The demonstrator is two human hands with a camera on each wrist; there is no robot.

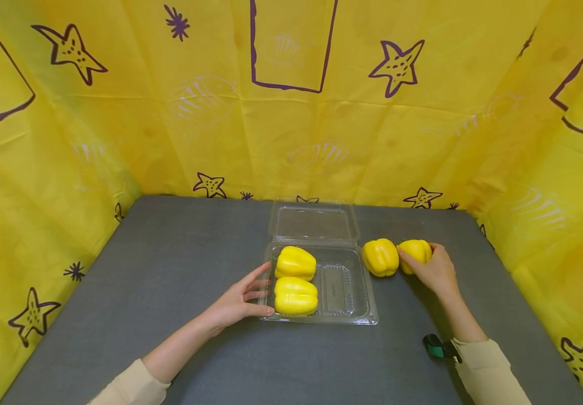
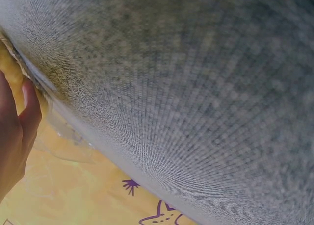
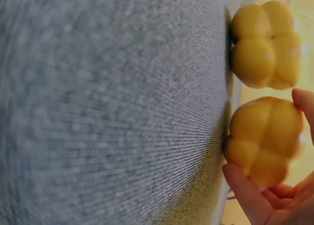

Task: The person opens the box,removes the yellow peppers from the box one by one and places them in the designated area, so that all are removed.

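A clear plastic clamshell box (image 1: pixel 337 320) lies with its lid (image 1: pixel 314 222) folded back. Two yellow bell peppers sit in its left half, a rear one (image 1: pixel 295 263) and a front one (image 1: pixel 295 296). My left hand (image 1: pixel 238 301) rests against the box's left side, fingers spread and thumb at the front left corner. To the right of the box, my right hand (image 1: pixel 435 273) holds a yellow bell pepper (image 3: pixel 265 137) between thumb and fingers. Another yellow bell pepper (image 1: pixel 380 257) stands between that one and the box.
All of this is on a grey table (image 1: pixel 195 242). Yellow cloth (image 1: pixel 210 129) printed with starfish and fish hangs behind and at both sides. A dark strap with a green patch (image 1: pixel 438 347) is at my right wrist.
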